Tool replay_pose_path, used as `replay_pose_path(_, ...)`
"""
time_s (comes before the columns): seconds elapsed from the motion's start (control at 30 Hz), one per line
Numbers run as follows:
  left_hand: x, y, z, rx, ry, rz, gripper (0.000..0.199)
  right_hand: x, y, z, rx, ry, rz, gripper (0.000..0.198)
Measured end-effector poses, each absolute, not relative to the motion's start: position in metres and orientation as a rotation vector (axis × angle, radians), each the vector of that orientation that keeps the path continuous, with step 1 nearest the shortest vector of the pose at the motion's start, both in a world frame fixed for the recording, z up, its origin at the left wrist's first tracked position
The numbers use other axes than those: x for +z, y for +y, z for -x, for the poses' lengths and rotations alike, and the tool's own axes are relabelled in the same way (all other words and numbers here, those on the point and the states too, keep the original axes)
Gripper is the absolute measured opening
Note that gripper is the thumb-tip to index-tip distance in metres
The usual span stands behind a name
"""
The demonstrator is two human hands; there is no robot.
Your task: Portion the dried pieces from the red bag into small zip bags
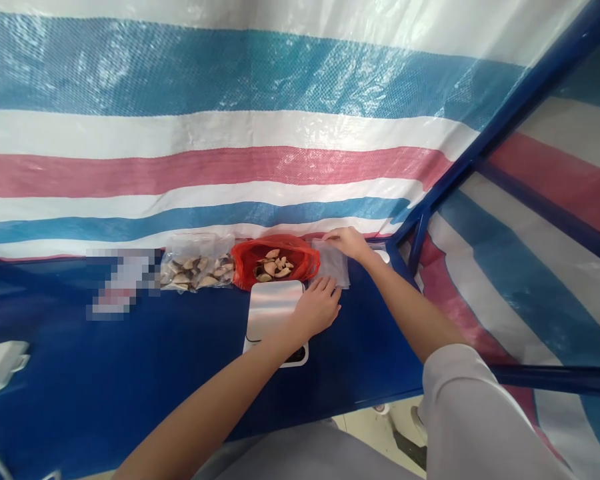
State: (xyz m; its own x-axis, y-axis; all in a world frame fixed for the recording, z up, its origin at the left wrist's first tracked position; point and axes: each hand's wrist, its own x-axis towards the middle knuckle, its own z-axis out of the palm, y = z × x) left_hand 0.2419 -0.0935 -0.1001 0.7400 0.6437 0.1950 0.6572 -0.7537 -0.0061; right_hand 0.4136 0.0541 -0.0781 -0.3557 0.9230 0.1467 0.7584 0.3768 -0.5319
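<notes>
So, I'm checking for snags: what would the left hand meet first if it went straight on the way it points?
Most likely the clear bag: the left hand points at its near edge. The fingertips may already touch it; depth is unclear.

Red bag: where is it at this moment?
In the head view, the red bag sits near the middle, just beyond the silver-topped scale, between bagged pieces on its left and flat clear plastic on its right.

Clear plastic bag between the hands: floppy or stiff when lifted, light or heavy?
Probably floppy: the clear plastic bag looks like thin, see-through film. Likely light, since it looks flat and shows no contents.
</notes>
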Motion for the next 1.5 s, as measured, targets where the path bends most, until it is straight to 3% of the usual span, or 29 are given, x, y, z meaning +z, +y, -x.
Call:
replay_pose_path(0.43,-0.109,-0.09,-0.253,-0.186,-1.276,2.915,0.05,-0.092,0.003,-0.419,-0.019,-2.2,1.46,0.033)
replay_pose_path(0.63,-0.113,-0.092,-0.255,-0.237,-1.313,2.931,0.056,-0.118,-0.014,-0.419,0.031,-2.451,1.312,0.029)
replay_pose_path(0.83,-0.118,-0.098,-0.252,-0.24,-1.373,2.869,0.059,-0.134,-0.014,-0.42,-0.129,-2.495,1.309,0.034)
replay_pose_path(1.3,-0.119,-0.093,-0.257,-0.127,-1.451,2.847,0.064,-0.135,-0.003,-0.424,-0.125,-2.615,1.336,0.043)
replay_pose_path(1.5,-0.123,-0.092,-0.258,-0.241,-1.46,2.808,0.061,-0.126,0.001,-0.423,-0.083,-2.616,1.362,0.039)
